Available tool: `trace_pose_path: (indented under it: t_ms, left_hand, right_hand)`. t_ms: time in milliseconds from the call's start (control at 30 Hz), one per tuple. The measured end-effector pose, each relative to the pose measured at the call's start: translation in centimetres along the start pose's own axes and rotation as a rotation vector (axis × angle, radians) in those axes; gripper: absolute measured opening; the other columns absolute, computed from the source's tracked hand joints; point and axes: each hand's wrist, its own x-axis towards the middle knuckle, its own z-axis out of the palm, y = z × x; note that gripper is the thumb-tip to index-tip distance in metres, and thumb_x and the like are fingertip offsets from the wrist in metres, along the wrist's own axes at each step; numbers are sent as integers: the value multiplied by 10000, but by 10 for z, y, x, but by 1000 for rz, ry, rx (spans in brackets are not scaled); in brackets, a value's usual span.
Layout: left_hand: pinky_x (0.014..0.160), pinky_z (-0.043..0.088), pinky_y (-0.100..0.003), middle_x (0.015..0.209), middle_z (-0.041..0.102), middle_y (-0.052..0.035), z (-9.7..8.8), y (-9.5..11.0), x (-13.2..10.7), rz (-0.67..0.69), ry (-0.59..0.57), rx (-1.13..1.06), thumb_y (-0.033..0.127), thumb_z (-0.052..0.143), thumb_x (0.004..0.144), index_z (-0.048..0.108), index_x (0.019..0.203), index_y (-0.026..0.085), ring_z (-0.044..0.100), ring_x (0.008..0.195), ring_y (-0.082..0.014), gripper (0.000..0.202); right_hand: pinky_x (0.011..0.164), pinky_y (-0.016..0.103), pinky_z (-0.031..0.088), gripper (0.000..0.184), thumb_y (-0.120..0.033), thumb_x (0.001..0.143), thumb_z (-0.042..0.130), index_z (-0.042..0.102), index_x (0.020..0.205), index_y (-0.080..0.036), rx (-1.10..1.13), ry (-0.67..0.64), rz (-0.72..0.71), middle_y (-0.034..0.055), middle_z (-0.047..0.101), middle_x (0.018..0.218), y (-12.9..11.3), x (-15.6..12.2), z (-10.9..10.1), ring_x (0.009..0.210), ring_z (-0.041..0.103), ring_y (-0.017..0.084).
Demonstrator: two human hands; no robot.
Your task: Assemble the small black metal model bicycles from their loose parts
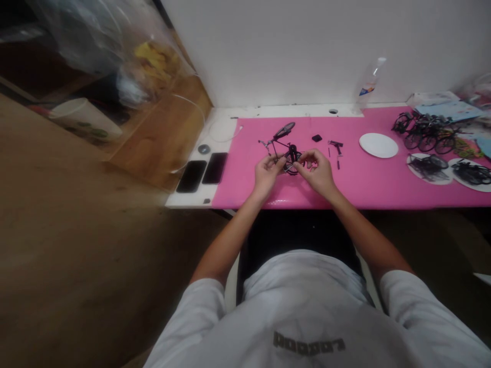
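A small black model bicycle (284,144) lies on the pink mat (345,184), partly put together, one wheel sticking up toward the wall. My left hand (266,173) pinches the frame near its rear wheel. My right hand (316,168) is curled around the same part from the other side, fingers closed on the wheel area. Small loose parts lie just beyond: a black block (316,138) and a few thin pins and a tool (336,147).
Two dark phones (203,172) lie at the white desk's left end. A white plate (378,145), plates of black parts (429,167) and several finished model bikes (425,132) sit to the right. A plastic bottle (369,84) stands by the wall.
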Motion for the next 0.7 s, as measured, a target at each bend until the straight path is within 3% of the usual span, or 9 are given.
trace_pose_path:
  t_ms: [133,333,500,700]
  left_hand:
    - [834,684,-329,1096,829,-116,-1,-3,0,-11,8,-18,554,999,714,769,1119,173,807,930,-205,601]
    - [884,669,-330,1151,829,-118,-1,-7,-2,-19,-29,-43,510,1008,709,765,1165,183,811,980,-203,612]
    - [970,659,-368,1188,826,-118,2,-4,-4,19,-64,-46,397,1072,601,760,1180,188,805,1053,-222,690]
    - [985,659,-401,1207,819,-124,0,0,-2,39,-67,-39,397,1073,611,758,1174,193,799,1075,-239,676]
  right_hand:
    - [727,351,532,313,-472,889,828,718,1091,-260,-6,5,7,46,755,967,-1,-1,0,796,617,200]
    - [754,380,544,236,-350,892,789,803,1103,-244,-38,26,-44,51,781,927,-6,-3,-2,770,612,208]
    - [743,379,561,224,-347,904,777,818,1102,-250,-36,29,-48,67,788,985,-6,-2,-3,812,647,219]
    - [665,356,543,277,-341,897,786,813,1164,-268,-47,-16,-103,76,767,1062,-10,-2,-5,862,654,231]
